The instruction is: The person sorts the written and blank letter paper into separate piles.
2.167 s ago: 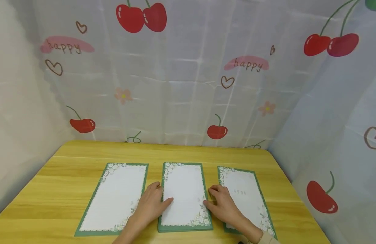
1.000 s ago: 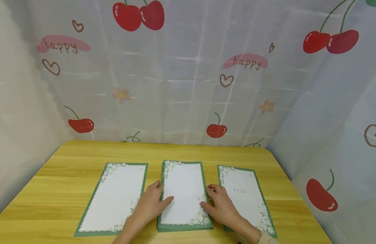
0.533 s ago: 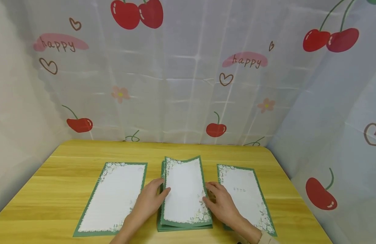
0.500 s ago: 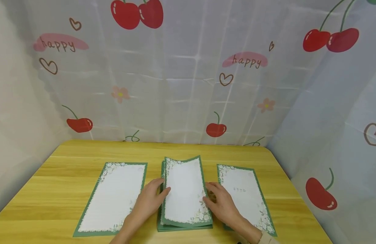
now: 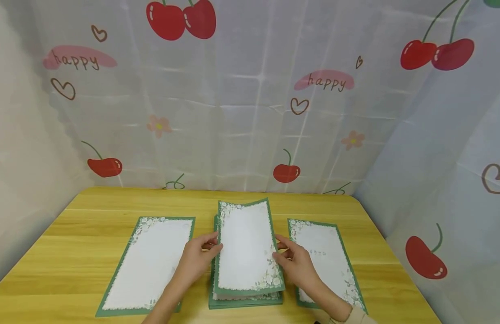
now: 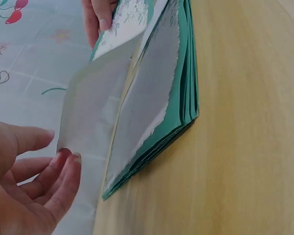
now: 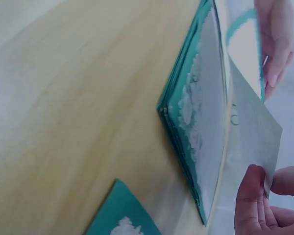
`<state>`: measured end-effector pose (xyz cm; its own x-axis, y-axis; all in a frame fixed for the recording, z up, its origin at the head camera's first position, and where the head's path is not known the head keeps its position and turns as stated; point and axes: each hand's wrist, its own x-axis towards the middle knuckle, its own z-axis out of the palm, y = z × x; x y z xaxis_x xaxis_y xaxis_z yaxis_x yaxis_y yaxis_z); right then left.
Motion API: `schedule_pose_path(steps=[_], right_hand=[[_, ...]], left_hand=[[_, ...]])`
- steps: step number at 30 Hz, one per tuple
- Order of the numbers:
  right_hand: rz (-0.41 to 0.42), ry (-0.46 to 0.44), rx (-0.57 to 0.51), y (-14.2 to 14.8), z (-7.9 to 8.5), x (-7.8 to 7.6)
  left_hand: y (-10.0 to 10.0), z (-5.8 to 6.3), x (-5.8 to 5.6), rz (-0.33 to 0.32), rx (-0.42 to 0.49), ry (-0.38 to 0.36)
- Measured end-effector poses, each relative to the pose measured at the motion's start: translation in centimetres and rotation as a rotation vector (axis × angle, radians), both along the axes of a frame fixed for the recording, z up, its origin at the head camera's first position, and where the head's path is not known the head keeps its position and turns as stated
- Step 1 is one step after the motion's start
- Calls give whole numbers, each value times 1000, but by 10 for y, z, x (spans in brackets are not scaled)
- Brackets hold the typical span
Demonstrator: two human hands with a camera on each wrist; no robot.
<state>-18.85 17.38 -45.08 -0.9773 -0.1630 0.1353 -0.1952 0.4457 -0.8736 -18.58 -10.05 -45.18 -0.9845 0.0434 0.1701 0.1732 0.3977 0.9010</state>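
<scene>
In the head view, a white sheet of letter paper with a green border and flower print is raised at a slight tilt, its far edge curved. My left hand pinches its left edge between thumb and fingers. The right edge is pinched by my right hand. Beneath lies a stack of matching letter paper, mostly covered. Both wrist views show a gap between the lifted sheet and the stack. The sheet's pale back is seen in the right wrist view.
A matching sheet lies on the table left of the stack, partly behind my left forearm. Another sheet, with small handwritten marks, lies to the right under my right forearm. A cherry-print curtain hangs behind the wooden table.
The top sheet was flat on the stack; its edges bent up, and now both hands have raised it clear of the stack's near edge. The side sheets have stayed put.
</scene>
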Motion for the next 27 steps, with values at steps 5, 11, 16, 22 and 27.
schedule_pose_path(steps=[5, 11, 16, 22, 27], right_hand=[[-10, -44, -87, 1, 5, -1], [-11, -51, -143, 1, 9, -1], [-27, -25, -169, 0, 12, -1], [-29, -15, -181, -1, 15, -1], [-18, -68, -209, -3, 13, -1]], left_hand=[[-2, 6, -2, 44, 67, -11], [-6, 11, -6, 67, 169, -52], [-8, 14, -6, 69, 226, -85], [-10, 16, -5, 70, 242, -96], [-12, 16, -5, 71, 236, -97]])
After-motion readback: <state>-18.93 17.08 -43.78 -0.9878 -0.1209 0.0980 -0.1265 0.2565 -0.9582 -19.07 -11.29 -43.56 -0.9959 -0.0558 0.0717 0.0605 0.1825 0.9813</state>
